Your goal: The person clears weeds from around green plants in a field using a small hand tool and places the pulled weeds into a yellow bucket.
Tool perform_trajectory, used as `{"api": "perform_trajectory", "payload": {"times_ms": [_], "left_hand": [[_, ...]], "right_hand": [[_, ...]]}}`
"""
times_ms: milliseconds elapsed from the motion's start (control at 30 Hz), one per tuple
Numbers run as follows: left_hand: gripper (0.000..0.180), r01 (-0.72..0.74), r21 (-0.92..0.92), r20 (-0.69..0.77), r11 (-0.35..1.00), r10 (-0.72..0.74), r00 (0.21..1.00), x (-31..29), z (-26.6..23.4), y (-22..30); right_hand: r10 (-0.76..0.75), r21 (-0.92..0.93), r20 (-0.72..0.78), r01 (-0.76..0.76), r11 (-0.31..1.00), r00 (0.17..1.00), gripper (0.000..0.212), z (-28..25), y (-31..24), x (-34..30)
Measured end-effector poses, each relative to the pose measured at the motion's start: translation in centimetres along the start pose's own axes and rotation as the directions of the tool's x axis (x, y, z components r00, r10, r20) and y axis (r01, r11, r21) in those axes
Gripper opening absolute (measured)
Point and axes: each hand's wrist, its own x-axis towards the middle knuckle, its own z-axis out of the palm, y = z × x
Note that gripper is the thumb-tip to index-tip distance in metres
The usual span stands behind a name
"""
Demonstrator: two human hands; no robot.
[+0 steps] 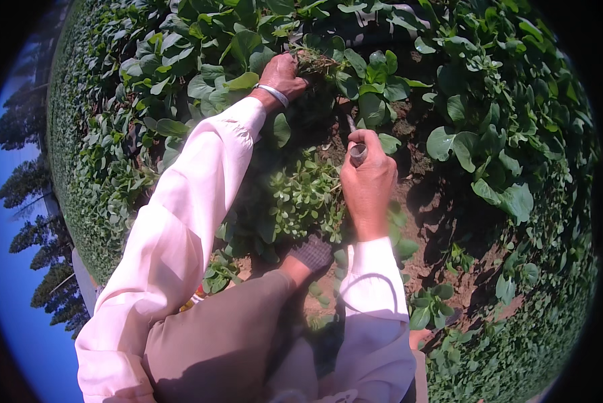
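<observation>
My left hand (285,75) is closed at the top of the view, among broad-leaved green plants. A tuft of thin-stemmed weeds (317,64) with reddish stems sticks out beyond its fingers. Lower and to the right, my right hand (370,178) is wrapped round a hand tool (358,154). The round end of its handle faces up, and a thin metal shaft points away toward the soil. Leaves and shade hide the tool's working end. Just beyond that hand grows a leafy green plant (375,80). Left of my right wrist lies a clump of small-leaved weeds (307,191).
My foot in a grey sock (311,254) rests close behind the small-leaved clump. Bare brown soil (419,248) runs down the right side between leafy plants (479,144). Dense green rows spread on both sides. Trees (33,242) stand at the far left edge.
</observation>
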Motion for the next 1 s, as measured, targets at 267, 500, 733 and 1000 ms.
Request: {"api": "perform_trajectory", "payload": {"times_ms": [267, 500, 733, 1000], "left_hand": [[0.042, 0.359, -0.63, 0.144, 0.688, -0.35, 0.925, 1.3, -0.9, -0.3], [0.039, 0.513, -0.393, 0.095, 0.763, -0.521, 0.848, 2.6, -0.6, -2.2], [0.033, 0.182, -0.802, 0.042, 0.569, -0.25, 0.967, -2.5, -0.5, -1.9], [0.037, -0.284, -0.238, -0.185, 0.929, 0.244, 0.952, -4.6, 0.8, 1.6]], "right_hand": [[0.065, 0.241, -0.03, -0.056, 0.969, 0.997, 0.01, 1.4, 1.0, 2.6], [0.496, 0.874, 0.381, -0.479, 0.082, 0.78, 0.007, 0.6, 2.6, 3.8], [0.277, 0.89, 0.436, -0.365, -0.272, 0.856, 0.006, -0.5, 4.5, 4.7], [0.177, 0.432, -0.019, -0.152, 0.889, 0.984, 0.005, -3.2, 1.3, 2.4]]}}
